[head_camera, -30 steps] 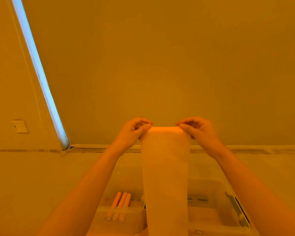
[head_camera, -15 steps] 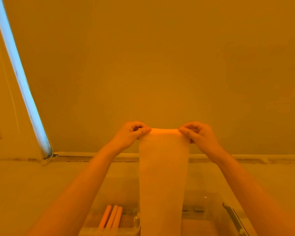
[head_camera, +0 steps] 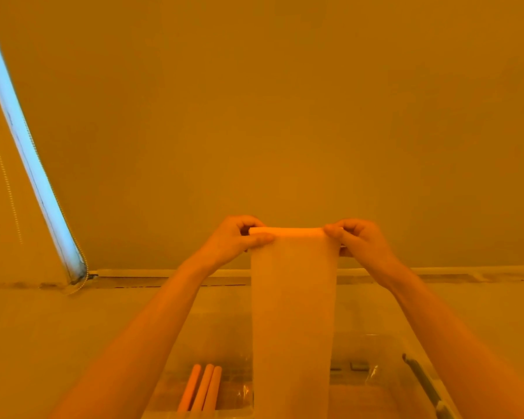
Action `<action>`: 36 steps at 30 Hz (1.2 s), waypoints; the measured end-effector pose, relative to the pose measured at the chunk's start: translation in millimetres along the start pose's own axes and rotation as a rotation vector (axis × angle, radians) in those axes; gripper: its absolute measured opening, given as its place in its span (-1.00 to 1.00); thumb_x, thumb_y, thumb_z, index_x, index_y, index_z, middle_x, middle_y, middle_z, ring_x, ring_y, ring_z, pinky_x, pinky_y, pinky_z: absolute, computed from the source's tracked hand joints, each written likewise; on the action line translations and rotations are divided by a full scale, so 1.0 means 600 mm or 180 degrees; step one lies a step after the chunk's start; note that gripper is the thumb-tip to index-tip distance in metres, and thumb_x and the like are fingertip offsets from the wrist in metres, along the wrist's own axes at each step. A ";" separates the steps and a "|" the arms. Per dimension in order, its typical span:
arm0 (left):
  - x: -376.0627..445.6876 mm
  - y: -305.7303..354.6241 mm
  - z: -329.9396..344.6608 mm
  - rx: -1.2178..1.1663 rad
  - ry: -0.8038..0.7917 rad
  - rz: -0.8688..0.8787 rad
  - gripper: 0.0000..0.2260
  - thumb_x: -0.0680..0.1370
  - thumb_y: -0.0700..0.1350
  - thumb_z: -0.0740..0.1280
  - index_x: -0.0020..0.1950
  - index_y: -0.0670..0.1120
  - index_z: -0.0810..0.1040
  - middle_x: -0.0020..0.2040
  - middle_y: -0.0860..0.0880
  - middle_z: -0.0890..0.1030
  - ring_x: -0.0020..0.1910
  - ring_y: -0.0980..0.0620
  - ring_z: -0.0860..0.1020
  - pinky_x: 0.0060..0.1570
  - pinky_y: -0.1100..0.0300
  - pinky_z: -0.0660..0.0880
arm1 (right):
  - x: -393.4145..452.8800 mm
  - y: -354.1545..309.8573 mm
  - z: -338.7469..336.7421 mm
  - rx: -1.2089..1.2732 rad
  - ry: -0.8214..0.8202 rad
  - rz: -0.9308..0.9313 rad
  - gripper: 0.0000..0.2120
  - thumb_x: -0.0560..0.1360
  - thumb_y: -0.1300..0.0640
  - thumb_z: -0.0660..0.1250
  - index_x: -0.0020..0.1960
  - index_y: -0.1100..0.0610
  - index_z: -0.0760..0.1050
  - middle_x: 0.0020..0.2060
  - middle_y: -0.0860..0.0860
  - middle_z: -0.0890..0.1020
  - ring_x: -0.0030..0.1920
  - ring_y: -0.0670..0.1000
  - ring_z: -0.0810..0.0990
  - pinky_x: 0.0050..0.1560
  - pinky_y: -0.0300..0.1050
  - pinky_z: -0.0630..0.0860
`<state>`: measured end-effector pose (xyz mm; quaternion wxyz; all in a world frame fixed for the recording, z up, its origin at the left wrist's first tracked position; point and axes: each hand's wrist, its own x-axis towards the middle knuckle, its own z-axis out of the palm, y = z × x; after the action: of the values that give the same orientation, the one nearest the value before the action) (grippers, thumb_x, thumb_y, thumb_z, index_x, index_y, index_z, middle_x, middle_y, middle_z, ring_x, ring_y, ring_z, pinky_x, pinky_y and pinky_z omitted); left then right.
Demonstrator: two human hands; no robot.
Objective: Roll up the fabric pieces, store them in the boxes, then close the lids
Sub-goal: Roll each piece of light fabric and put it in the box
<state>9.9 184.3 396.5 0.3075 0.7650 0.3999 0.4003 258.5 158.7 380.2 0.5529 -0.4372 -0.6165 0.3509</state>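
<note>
Hands are holding a long white strip of thin fabric [head_camera: 294, 313] up in front of the wall. Left hand [head_camera: 236, 240] is pinching the left end of the rolled top edge, fingers curled round it; right hand [head_camera: 357, 240] is pinching the right end likewise. Strip is hanging down over two clear plastic boxes: the left box [head_camera: 176, 397] is holding three rolled fabric pieces [head_camera: 201, 388] lying side by side, the right box [head_camera: 375, 394] is standing open beside it.
</note>
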 end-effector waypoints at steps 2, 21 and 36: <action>0.003 -0.007 -0.002 0.0044 0.0039 0.0017 -0.95 0.50 -0.14 0.40 -0.15 0.00 0.61 -0.31 0.05 0.53 -0.38 0.26 0.43 -0.35 0.37 0.32 | 0.003 0.005 0.004 0.0129 -0.0007 0.0004 -0.83 0.50 0.19 0.36 -0.24 0.05 0.65 -0.21 -0.01 0.69 -0.22 -0.08 0.61 -0.22 -0.22 0.52; -0.009 -0.034 0.002 0.0033 -0.0056 0.0163 -0.91 0.54 -0.13 0.35 -0.11 0.05 0.60 -0.26 0.06 0.56 -0.35 0.27 0.45 -0.30 0.34 0.36 | -0.031 0.012 0.022 -0.0059 0.0349 -0.0153 -0.87 0.48 0.27 0.39 -0.15 0.05 0.61 -0.40 -0.08 0.65 -0.38 -0.19 0.58 -0.37 -0.31 0.50; -0.026 -0.016 -0.006 -0.0160 -0.0135 0.0049 -0.94 0.50 -0.17 0.40 -0.09 -0.02 0.59 -0.22 0.04 0.57 -0.28 0.22 0.51 -0.25 0.36 0.41 | -0.044 -0.001 0.022 -0.0160 0.0077 -0.0122 -0.91 0.48 0.25 0.39 -0.09 0.08 0.63 -0.24 -0.06 0.67 -0.26 -0.17 0.62 -0.25 -0.30 0.57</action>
<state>-2.4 175.9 385.2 0.3320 0.7684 0.3772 0.3963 245.7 134.6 369.1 0.5558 -0.4432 -0.6266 0.3194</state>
